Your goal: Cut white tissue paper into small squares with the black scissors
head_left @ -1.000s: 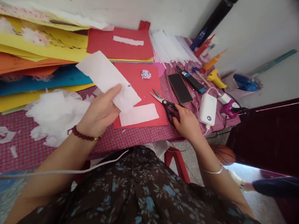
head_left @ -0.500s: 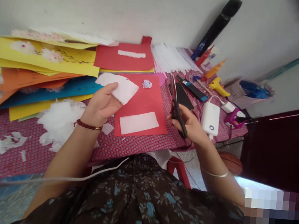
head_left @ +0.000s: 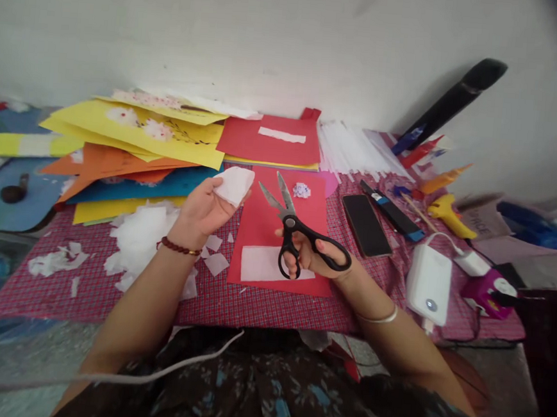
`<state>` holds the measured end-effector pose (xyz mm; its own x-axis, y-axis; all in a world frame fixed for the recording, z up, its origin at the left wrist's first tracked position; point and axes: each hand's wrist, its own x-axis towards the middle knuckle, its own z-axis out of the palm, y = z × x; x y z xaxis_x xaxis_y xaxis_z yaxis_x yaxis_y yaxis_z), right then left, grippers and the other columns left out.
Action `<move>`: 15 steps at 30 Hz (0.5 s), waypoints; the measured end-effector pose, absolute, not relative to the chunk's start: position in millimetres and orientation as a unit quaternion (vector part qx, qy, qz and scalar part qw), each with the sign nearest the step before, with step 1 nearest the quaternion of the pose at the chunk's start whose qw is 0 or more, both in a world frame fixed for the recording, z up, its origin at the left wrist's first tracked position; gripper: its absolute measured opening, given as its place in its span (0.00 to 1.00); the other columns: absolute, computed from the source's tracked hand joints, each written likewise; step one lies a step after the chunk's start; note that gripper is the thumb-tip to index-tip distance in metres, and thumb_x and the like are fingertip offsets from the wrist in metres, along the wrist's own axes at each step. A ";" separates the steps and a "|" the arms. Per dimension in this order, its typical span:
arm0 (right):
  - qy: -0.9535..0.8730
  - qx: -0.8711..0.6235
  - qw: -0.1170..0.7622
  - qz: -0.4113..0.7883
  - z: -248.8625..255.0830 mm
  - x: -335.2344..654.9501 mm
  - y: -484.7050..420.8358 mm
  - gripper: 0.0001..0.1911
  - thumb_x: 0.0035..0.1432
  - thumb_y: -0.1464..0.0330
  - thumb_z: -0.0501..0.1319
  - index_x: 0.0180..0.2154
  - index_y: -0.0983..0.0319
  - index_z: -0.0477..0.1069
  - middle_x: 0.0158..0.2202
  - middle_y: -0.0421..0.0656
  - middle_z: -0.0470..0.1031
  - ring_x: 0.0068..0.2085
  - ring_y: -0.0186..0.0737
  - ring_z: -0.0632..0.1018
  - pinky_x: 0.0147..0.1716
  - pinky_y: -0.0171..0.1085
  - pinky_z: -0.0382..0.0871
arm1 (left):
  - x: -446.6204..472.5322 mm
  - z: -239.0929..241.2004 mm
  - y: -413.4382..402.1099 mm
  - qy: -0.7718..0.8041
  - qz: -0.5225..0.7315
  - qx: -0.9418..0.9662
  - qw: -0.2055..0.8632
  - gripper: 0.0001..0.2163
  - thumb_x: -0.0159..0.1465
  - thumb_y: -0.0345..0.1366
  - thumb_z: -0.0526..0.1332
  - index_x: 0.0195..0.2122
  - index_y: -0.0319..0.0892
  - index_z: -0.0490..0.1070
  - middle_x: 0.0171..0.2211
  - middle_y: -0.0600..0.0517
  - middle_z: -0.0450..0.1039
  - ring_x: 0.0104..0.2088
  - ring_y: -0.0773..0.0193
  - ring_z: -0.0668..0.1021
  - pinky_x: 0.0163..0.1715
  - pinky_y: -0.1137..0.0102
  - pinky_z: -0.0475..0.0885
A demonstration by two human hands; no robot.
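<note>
My left hand (head_left: 206, 209) holds a small piece of white paper (head_left: 235, 184) between thumb and fingers, above the left edge of a red sheet (head_left: 277, 231). In my right hand (head_left: 311, 249) is a pair of black-handled scissors (head_left: 291, 222), blades parted and pointing up and left toward the paper without touching it. A white paper strip (head_left: 262, 265) lies on the red sheet under the scissors, partly covered by my fingers. A small white-and-purple cluster (head_left: 302, 190) sits near the top of that sheet. Cut white scraps (head_left: 216, 264) lie beside my left wrist.
A heap of white tissue-like pieces (head_left: 144, 236) lies left of my forearm. Behind are decorated yellow sheets (head_left: 169, 129) and another red sheet (head_left: 245, 143). White sticks (head_left: 350, 150), a phone (head_left: 366, 225), a white power bank (head_left: 429, 281) and a yellow glue gun (head_left: 449, 212) lie rightward.
My right hand has swung the scissors left over the red sheet, and their blades have parted. The white paper in my left hand looks smaller, with more scraps on the cloth. The view has shifted.
</note>
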<state>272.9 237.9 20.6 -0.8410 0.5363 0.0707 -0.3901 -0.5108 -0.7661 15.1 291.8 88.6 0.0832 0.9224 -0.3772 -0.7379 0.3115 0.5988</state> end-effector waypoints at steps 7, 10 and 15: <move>-0.440 -0.082 0.256 0.857 21.9 267.3 231.7 0.35 0.65 0.45 0.60 0.62 0.62 0.64 0.36 0.43 0.75 0.35 0.38 0.78 0.35 0.37 0.74 | 17.7 80.0 295.3 0.370 0.580 0.152 0.710 0.23 0.68 0.27 0.50 0.64 0.36 0.67 0.48 0.42 0.83 0.51 0.58 0.82 0.51 0.67 0.78; -0.433 -0.105 0.260 0.857 22.1 267.5 233.6 0.36 0.63 0.44 0.61 0.61 0.62 0.64 0.36 0.43 0.75 0.34 0.38 0.78 0.34 0.37 0.74 | 17.8 79.1 294.0 0.364 0.579 0.174 0.709 0.24 0.67 0.28 0.51 0.64 0.38 0.67 0.47 0.43 0.83 0.49 0.58 0.83 0.51 0.65 0.78; -0.416 -0.114 0.263 0.863 19.8 269.2 234.3 0.37 0.62 0.45 0.63 0.62 0.62 0.63 0.36 0.42 0.74 0.34 0.39 0.78 0.33 0.37 0.73 | 17.6 79.1 291.3 0.353 0.575 0.207 0.709 0.25 0.65 0.28 0.53 0.64 0.39 0.68 0.48 0.43 0.83 0.50 0.58 0.83 0.53 0.65 0.77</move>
<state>269.2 234.3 19.8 -0.8359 0.5485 0.0222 -0.3591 -0.5158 -0.7778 17.6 291.3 79.1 0.0908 0.9610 -0.2613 -0.6684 0.2533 0.6993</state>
